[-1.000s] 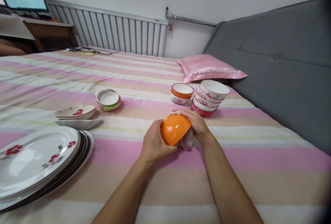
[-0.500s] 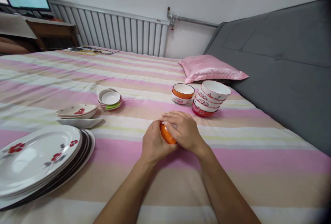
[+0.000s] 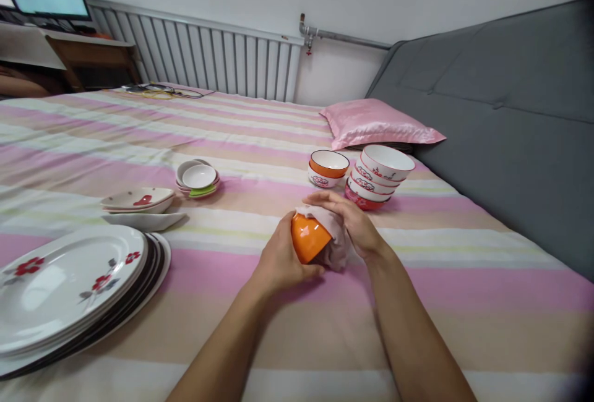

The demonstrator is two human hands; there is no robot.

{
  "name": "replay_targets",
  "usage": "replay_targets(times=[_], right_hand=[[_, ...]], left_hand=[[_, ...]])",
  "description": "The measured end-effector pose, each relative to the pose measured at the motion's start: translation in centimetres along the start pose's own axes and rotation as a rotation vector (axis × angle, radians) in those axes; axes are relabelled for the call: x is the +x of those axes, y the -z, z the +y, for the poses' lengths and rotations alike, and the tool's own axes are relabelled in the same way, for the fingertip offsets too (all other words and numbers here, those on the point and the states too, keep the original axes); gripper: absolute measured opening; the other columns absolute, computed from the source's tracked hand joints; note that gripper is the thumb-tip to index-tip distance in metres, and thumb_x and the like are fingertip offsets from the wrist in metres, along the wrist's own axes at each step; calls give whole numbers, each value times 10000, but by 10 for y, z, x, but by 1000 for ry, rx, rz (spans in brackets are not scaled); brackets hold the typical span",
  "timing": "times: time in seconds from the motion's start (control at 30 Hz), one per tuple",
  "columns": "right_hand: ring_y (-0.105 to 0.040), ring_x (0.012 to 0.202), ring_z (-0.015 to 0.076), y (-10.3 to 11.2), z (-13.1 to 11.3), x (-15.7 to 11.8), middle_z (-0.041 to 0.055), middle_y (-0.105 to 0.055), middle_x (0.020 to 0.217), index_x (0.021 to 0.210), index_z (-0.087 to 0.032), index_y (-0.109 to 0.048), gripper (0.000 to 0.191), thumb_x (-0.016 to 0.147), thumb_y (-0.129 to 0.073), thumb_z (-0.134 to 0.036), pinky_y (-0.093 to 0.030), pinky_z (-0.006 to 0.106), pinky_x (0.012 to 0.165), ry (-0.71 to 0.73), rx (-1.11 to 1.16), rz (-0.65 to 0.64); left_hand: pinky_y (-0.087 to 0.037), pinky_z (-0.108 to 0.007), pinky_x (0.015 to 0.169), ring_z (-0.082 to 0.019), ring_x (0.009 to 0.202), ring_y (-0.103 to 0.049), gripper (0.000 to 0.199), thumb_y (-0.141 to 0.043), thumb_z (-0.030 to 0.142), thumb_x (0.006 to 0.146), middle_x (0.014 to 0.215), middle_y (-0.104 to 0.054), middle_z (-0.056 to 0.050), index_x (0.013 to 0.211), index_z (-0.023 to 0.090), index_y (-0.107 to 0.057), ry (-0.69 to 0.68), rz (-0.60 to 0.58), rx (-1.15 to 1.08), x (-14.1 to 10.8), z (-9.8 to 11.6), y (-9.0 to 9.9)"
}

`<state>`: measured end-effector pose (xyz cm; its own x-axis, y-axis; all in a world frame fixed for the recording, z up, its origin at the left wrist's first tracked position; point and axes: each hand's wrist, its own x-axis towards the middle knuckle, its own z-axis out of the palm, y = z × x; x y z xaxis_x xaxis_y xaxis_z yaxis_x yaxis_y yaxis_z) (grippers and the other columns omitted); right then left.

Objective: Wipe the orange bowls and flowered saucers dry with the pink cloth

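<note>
An orange bowl [image 3: 310,238] is tilted on its side just above the striped bed cover. My left hand [image 3: 283,253] is closed round its left side, fingers behind and thumb in front. A pale greyish-pink cloth [image 3: 335,238] drapes over the bowl's right side and hangs below the rim. My right hand [image 3: 350,219] is wrapped over the cloth, pressing it to the bowl; part of its grip is hidden. Beyond the hands stand two stacked bowls, with an orange bowl [image 3: 330,166] on top. To their right rises a taller stack of white and red bowls [image 3: 378,173].
A stack of large plates [image 3: 69,284] lies at the near left. Behind it are oval dishes [image 3: 139,204] and small saucers [image 3: 198,177]. A pink pillow [image 3: 380,120] rests by the grey headboard [image 3: 501,93]; cables [image 3: 162,90] lie at the far edge.
My hands have moved apart a little, showing more of the orange bowl and bringing the cloth into view. My right hand has shifted right with the cloth.
</note>
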<state>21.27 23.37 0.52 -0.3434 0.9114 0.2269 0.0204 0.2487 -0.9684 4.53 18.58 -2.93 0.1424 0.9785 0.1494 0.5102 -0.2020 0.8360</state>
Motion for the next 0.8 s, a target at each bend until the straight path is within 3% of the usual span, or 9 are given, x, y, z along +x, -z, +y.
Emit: replay_targets(times=[0.07,0.2,0.37,0.6,0.8], right_hand=[[-557,1189,183,3,2,0,33,-665,1186,1046,-217,-627,305,809,-443,-164,-413,344,1014,-64,90,2],[-605,1110,181,4,2,0,34,-683,1139,1043,-234,-600,256,811,-505,-182,-461,339,943,-87,86,-4],[-619,1064,186,-2,0,1,39,-685,1089,931,-215,-664,150,814,-572,-225,-455,331,945,77,-237,8],[-606,1081,216,-25,-6,0,46,-703,1054,903,-224,-694,151,802,-662,-330,-422,388,984,301,-437,93],[-602,1033,208,-36,-7,-1,37,-703,1020,842,-247,-722,87,814,-667,-308,-423,401,959,430,-564,75]], left_hand=[[-424,-420,968,-308,1194,-496,1069,-823,309,473,1335,-475,-161,1376,143,-276,12,-58,-63,1,-3,3],[-473,-377,858,-270,1023,-587,845,-806,283,473,1164,-603,-98,1234,169,-456,-3,-53,-78,2,-1,7],[-470,-337,725,-237,858,-616,676,-761,306,499,985,-659,-57,1118,180,-519,-26,46,72,0,9,4],[-425,-287,618,-203,728,-621,472,-689,412,580,810,-651,-6,984,209,-552,17,224,220,-3,16,1],[-425,-284,593,-231,737,-644,467,-672,387,585,798,-666,-25,999,196,-568,92,234,246,-3,19,5]])
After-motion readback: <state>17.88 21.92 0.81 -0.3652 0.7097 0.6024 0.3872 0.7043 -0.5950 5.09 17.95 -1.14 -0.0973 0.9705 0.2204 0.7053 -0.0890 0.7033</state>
